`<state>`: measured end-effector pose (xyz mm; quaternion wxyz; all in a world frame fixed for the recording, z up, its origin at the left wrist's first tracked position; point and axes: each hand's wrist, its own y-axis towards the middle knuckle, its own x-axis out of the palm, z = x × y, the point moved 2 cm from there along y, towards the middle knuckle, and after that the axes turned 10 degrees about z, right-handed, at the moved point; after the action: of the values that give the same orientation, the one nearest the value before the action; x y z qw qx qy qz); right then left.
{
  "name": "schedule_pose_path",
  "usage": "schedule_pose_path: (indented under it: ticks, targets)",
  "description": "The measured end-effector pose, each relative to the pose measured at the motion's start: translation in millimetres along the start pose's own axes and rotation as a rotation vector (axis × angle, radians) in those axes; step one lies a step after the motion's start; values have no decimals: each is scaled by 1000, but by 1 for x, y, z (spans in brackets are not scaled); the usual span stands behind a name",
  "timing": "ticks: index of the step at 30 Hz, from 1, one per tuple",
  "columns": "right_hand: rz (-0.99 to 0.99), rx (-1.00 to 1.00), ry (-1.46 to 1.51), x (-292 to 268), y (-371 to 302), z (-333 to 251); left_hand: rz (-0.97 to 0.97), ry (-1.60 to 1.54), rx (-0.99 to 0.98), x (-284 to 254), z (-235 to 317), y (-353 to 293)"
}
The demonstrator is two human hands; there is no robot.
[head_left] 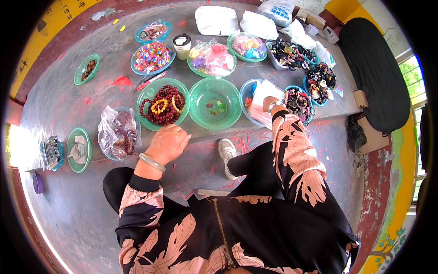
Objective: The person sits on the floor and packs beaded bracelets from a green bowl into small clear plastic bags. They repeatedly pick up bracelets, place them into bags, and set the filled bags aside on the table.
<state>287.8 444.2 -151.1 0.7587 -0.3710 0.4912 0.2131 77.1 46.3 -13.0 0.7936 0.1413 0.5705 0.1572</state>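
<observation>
My left hand [168,142], with a pale bangle at the wrist, is closed at the near rim of a green bowl [142,119]. What its curled fingers hold, if anything, is hidden. Dark red bead bracelets [171,98] and a yellow bead bracelet [159,107] fill that bowl. My right hand [271,103] grips a stack of clear plastic bags [263,93] over a blue bowl [246,86], its fingertips partly covered. Between my hands stands another green bowl [214,119], with a few small green and reddish pieces [221,106] on its bottom.
Beyond are bowls of colourful small pieces [153,56], bagged pink items [214,57] and dark hair ties [292,52]. A lidded paper cup [182,45] stands among them. Left of my left hand lies a bag of beads [119,134]. A red cutter [150,81] rests behind the bracelet bowl.
</observation>
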Motion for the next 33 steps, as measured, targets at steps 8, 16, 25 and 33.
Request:
schedule_pose_path:
  ticks: [8,16,25,33]
  targets:
    - [-8,-11,-34,6,12,6,-4,-6,9,0,1,1]
    - [410,164,165,-58,-16,2,-22,-8,-2,-1,3,-1]
    - [-28,-132,1690,-149,-71,-65,194,-132,-112,-10,5,4]
    - [-776,-718,2000,-163,-135,-205,234,-1258,-490,-41,3,11]
